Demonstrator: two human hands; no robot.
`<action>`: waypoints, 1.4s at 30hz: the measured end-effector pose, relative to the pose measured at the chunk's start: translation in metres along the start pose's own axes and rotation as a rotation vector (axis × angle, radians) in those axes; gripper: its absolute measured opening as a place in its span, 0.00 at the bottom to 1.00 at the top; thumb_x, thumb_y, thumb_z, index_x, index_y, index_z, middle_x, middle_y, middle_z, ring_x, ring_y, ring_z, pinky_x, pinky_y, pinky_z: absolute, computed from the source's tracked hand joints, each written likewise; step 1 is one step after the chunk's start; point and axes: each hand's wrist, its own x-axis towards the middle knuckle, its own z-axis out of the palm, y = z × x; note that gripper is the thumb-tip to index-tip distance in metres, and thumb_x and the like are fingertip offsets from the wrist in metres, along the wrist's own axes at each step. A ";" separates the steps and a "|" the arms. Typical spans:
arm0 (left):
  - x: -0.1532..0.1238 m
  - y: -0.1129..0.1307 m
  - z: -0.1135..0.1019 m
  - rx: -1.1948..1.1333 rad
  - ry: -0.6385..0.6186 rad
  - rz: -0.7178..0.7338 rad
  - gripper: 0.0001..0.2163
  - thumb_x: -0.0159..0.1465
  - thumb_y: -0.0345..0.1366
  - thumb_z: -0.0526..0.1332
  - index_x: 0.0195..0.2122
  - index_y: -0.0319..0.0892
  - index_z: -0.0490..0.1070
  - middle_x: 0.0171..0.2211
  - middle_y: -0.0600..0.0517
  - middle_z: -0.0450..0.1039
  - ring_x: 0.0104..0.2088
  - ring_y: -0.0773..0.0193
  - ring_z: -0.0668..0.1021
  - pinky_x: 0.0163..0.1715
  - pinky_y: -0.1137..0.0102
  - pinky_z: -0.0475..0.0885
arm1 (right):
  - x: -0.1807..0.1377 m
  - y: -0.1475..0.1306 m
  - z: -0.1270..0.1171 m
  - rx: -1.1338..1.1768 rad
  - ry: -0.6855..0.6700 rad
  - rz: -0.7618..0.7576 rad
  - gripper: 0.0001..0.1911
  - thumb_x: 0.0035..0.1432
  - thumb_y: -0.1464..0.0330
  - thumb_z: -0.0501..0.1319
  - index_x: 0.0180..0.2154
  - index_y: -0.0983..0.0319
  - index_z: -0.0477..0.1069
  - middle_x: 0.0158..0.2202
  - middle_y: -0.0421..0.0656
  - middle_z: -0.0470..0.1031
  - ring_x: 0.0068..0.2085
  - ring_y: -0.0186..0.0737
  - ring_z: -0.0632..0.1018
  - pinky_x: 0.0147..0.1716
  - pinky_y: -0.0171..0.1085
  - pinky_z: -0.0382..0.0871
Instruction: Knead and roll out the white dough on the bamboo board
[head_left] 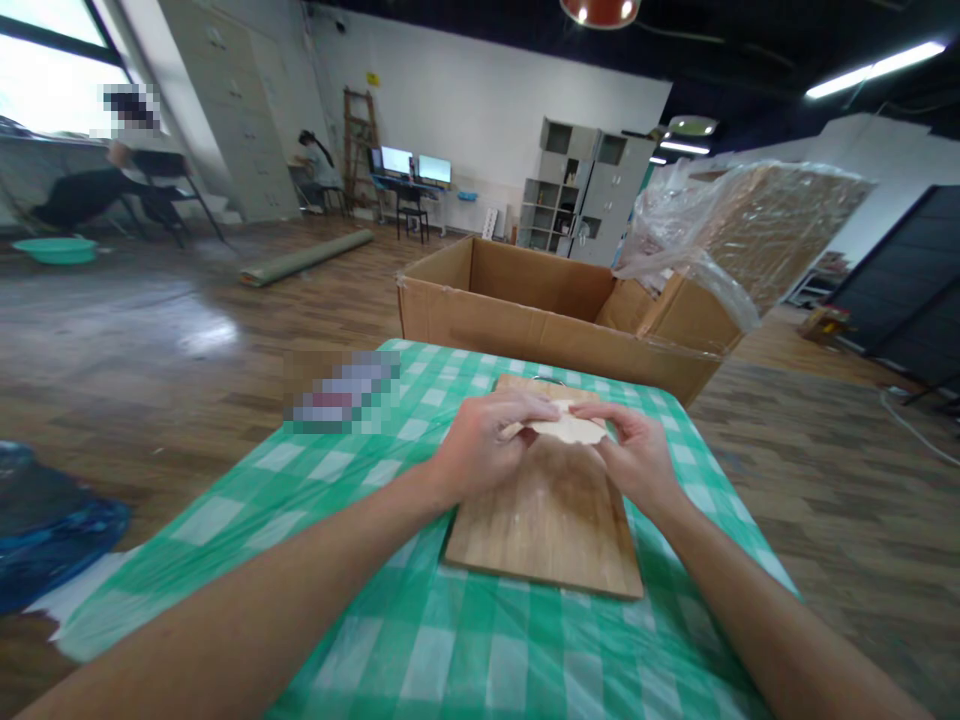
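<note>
A pale, flat piece of dough (571,428) is held just above a wooden cutting board (551,520). My left hand (484,445) pinches its left edge, fingers closed over the top. My right hand (637,450) pinches its right edge the same way. The board lies on a table covered with a green and white checked cloth (420,640). The underside of the dough is hidden by my fingers.
An open cardboard box (540,305) stands past the table's far edge, with a plastic-wrapped bundle (739,235) leaning in it. A blue plastic bag (45,530) lies at the left. Two people sit far off near desks and monitors.
</note>
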 end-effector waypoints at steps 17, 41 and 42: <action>-0.017 -0.019 0.013 0.494 -0.624 -0.005 0.28 0.77 0.48 0.42 0.70 0.35 0.59 0.73 0.37 0.55 0.74 0.51 0.55 0.72 0.52 0.45 | -0.025 -0.006 0.018 -0.637 -0.562 -0.154 0.35 0.75 0.56 0.40 0.73 0.73 0.51 0.74 0.56 0.50 0.75 0.53 0.51 0.73 0.55 0.48; -0.017 -0.023 0.018 0.616 -0.580 -0.101 0.34 0.75 0.55 0.42 0.73 0.37 0.51 0.74 0.38 0.50 0.74 0.47 0.53 0.70 0.51 0.42 | 0.006 0.009 0.003 -0.705 -0.599 -0.060 0.37 0.74 0.51 0.37 0.73 0.66 0.53 0.75 0.53 0.51 0.74 0.56 0.53 0.69 0.59 0.49; -0.017 -0.021 0.017 0.620 -0.584 -0.114 0.34 0.74 0.56 0.42 0.74 0.37 0.51 0.74 0.37 0.51 0.74 0.46 0.53 0.70 0.51 0.42 | 0.006 0.010 -0.010 -0.737 -0.521 -0.060 0.36 0.73 0.52 0.38 0.71 0.66 0.57 0.73 0.54 0.56 0.73 0.58 0.56 0.68 0.59 0.51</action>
